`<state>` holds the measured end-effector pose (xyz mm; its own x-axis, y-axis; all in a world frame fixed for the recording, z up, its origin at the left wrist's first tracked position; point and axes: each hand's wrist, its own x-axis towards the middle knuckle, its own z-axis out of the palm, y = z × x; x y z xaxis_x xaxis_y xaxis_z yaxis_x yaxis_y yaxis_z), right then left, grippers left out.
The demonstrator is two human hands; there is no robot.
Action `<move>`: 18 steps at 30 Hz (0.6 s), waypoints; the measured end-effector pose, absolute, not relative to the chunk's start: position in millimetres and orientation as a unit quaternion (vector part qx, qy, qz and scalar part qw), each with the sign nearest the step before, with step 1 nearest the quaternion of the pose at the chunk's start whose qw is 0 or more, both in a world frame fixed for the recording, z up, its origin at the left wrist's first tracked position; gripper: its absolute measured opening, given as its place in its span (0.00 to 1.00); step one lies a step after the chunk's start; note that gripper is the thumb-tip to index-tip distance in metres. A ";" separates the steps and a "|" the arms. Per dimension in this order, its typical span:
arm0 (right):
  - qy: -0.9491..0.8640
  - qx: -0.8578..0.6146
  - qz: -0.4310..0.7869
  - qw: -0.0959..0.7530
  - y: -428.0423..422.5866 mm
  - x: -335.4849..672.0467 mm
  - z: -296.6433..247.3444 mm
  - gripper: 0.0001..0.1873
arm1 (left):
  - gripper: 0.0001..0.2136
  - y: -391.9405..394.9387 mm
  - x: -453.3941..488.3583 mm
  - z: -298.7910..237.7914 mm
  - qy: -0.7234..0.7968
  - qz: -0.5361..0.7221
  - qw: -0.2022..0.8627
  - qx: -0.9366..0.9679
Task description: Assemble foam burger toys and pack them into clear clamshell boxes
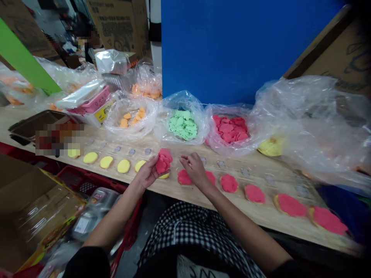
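Holding a small stack of red pieces [164, 160] above the table [174, 190] was the left hand [148, 173], pinching it between thumb and fingers; the right hand [194, 168], just beside, had curled fingers, thumb near forefinger, whether pinching anything could not be told; yellow discs [123, 166] lay in a row to the left; red-topped discs [255, 194], to the right; grey packets [147, 151], behind them; clear bags [130, 133] stood farther back, open, with orange pieces [141, 114], green pieces [183, 125] and red shapes [231, 129]; a dark tray [31, 121], far left; a pink basket [97, 99], beyond; clear boxes [100, 200], in a red crate [132, 227] below.
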<state>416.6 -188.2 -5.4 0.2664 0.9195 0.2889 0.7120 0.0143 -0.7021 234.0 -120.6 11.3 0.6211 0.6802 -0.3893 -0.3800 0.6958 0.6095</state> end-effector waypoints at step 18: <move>-0.560 -0.589 0.265 0.519 -150.1 375.1 2.5 0.08 | 0.11 -101.5 170.3 5.7 0.362 0.340 0.820 0.284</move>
<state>375.1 -150.1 2.5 0.2330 0.9348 0.2683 0.3835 0.1652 -0.9087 170.3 -101.5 5.7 0.5066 0.7636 -0.4003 -0.3534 0.6074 0.7114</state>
